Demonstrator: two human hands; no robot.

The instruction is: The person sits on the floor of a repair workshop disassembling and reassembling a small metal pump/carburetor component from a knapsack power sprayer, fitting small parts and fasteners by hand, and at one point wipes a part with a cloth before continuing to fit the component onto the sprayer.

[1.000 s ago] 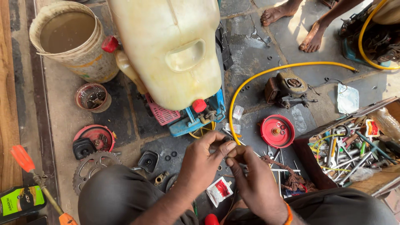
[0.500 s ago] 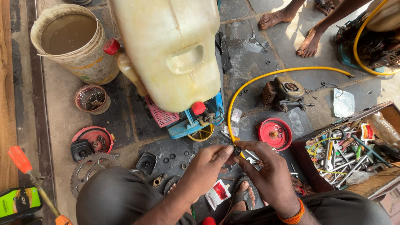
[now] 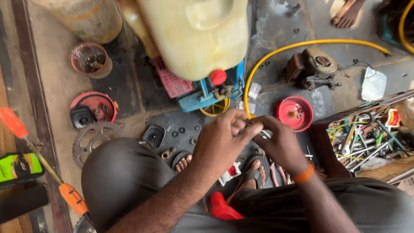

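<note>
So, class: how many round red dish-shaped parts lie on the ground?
2: one red dish right of the hands by the yellow hose; one red dish at left above the sprocket. Others may be hidden.

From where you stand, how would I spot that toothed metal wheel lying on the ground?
Start at the big cream plastic jerrycan at top centre, then look down and left to the round red cover. The grey sprocket lies just below it, beside the person's knee. It alone has teeth round its rim and cut-out holes.

Hands: two — left hand [image 3: 222, 144], right hand [image 3: 278, 144]
Jerrycan [image 3: 198, 34]: one
Red discs: two — [image 3: 295, 113], [image 3: 95, 106]
Sprocket [image 3: 92, 140]: one
Yellow hose [image 3: 302, 45]: one
</note>
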